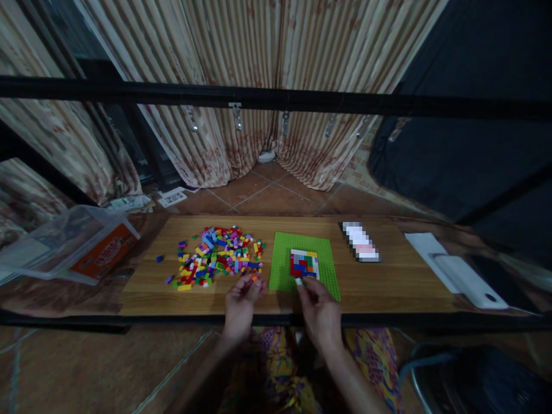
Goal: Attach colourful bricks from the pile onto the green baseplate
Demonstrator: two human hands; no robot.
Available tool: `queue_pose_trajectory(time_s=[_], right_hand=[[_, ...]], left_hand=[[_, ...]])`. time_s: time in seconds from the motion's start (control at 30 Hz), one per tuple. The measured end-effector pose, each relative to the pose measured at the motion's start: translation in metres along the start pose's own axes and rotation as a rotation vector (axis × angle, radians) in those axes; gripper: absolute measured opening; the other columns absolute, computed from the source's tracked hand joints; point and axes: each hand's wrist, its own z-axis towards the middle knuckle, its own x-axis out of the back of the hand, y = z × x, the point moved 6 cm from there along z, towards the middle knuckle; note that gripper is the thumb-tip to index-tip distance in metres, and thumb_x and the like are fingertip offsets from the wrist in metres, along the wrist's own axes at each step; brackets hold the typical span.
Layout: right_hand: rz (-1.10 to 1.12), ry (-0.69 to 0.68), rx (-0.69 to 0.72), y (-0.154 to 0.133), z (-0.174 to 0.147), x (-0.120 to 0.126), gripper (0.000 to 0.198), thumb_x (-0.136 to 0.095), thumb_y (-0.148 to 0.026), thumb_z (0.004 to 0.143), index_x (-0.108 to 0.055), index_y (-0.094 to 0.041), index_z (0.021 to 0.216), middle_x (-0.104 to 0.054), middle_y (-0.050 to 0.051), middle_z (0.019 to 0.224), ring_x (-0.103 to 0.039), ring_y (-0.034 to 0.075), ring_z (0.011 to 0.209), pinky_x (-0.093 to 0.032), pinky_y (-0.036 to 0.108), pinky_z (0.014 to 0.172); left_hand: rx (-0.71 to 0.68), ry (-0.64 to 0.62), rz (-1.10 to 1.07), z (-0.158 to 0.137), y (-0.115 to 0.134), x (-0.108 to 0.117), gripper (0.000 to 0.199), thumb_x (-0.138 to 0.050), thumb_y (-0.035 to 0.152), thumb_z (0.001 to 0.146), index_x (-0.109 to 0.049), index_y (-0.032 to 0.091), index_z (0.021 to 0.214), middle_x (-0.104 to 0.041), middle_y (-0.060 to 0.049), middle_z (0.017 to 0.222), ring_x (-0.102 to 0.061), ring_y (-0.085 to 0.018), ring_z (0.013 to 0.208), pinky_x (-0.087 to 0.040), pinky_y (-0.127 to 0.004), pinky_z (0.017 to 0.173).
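A green baseplate [282, 247] lies on the wooden table, carrying a square patch of built bricks [304, 263] in white, red, blue, yellow and green. My right hand [321, 310] is over the plate's near edge, its thumb and fingers pinching a small white brick [299, 281] just below that patch. To the left of the plate, my left hand [242, 302] is closed on a small orange brick [255, 278] at the fingertips. Beyond it spreads a heap of loose bricks [219, 253] in many colours. Fingers partly hide the held bricks.
A phone [361, 241] with a blurred screen lies right of the baseplate. At the far right are a white sheet [425, 253] and a white flat device [470, 282]. A clear plastic bin [73, 230] stands at the left. A black bar [276, 98] crosses beyond the table.
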Motion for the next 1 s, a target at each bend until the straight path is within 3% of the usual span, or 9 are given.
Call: queue_pose_trajectory(time_s=[0.07, 0.17, 0.53, 1.0], right_hand=[[-0.029, 0.06, -0.067, 0.016, 0.014, 0.011, 0.037, -0.051, -0.043, 0.087, -0.068, -0.015, 0.104, -0.071, 0.011, 0.093, -0.065, 0.021, 0.079, -0.049, 0.032, 0.074], [-0.111, 0.067, -0.048, 0.024, 0.031, 0.015, 0.041, -0.047, -0.046, 0.087, -0.069, -0.014, 0.1, -0.072, 0.012, 0.091, -0.065, 0.022, 0.078, -0.048, 0.034, 0.074], [-0.424, 0.003, 0.012, 0.015, 0.041, -0.009, 0.033, -0.043, -0.034, 0.089, -0.069, -0.017, 0.1, -0.07, 0.007, 0.088, -0.061, 0.019, 0.08, -0.041, 0.028, 0.07], [-0.568, 0.011, 0.029, 0.005, 0.045, -0.016, 0.025, -0.047, -0.022, 0.085, -0.069, -0.017, 0.093, -0.07, 0.01, 0.084, -0.062, 0.02, 0.078, -0.041, 0.029, 0.068]], left_hand=[[-0.021, -0.027, 0.045, 0.006, 0.007, 0.003, 0.041, -0.084, 0.039, 0.057, -0.068, 0.014, 0.086, -0.072, -0.005, 0.09, -0.067, -0.016, 0.081, -0.053, -0.032, 0.083], [-0.021, -0.072, 0.108, 0.011, 0.011, 0.004, 0.041, -0.083, 0.038, 0.058, -0.068, 0.015, 0.087, -0.072, -0.005, 0.089, -0.066, -0.016, 0.078, -0.054, -0.031, 0.08], [0.016, -0.14, 0.172, 0.012, 0.007, 0.003, 0.036, -0.081, 0.038, 0.062, -0.069, 0.015, 0.087, -0.07, -0.002, 0.077, -0.065, -0.015, 0.074, -0.053, -0.027, 0.073], [0.015, -0.156, 0.167, 0.01, 0.009, 0.001, 0.036, -0.082, 0.038, 0.061, -0.069, 0.015, 0.086, -0.069, -0.002, 0.076, -0.065, -0.016, 0.074, -0.053, -0.027, 0.073]])
